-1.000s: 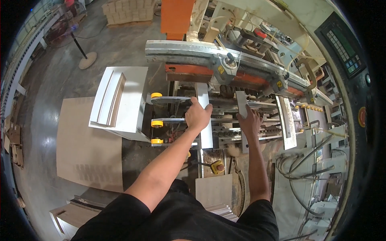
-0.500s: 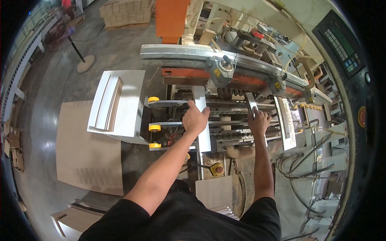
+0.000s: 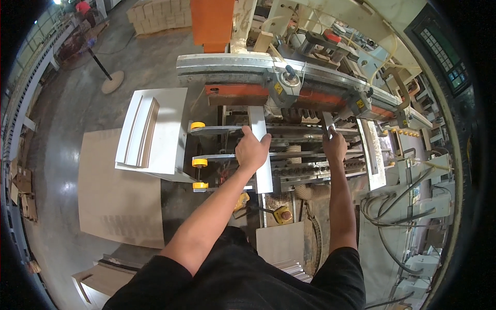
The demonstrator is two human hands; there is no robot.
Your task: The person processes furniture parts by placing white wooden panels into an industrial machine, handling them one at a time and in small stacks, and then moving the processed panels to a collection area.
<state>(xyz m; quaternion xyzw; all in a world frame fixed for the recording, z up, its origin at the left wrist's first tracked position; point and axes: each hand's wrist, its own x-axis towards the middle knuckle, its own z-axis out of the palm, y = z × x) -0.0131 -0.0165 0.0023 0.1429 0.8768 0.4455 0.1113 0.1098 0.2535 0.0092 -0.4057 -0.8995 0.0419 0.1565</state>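
Observation:
My left hand (image 3: 251, 150) is closed on the left edge of a long white strip (image 3: 263, 175), its thumb over the top face. The strip lies front to back across the dark metal bars (image 3: 305, 154) of a machine. Further right, my right hand (image 3: 335, 145) is wrapped round a narrow pale strip (image 3: 328, 120), whose near part is hidden behind my hand and forearm. To its right stands a dusty pale rail (image 3: 373, 160). Yellow rollers (image 3: 200, 162) cap the bars' left ends.
A clamp beam (image 3: 227, 67) crosses behind my hands. White panels (image 3: 160, 134) are stacked at left, above a brown sheet (image 3: 119, 191) on the floor. A yellow button box (image 3: 282, 214) sits near me. Cables (image 3: 385, 222) hang at right, below a control panel (image 3: 442, 57).
The view has shifted slightly. My right hand's fingers have gone from spread over the narrow strip to closed round it. My left hand stays at the white strip.

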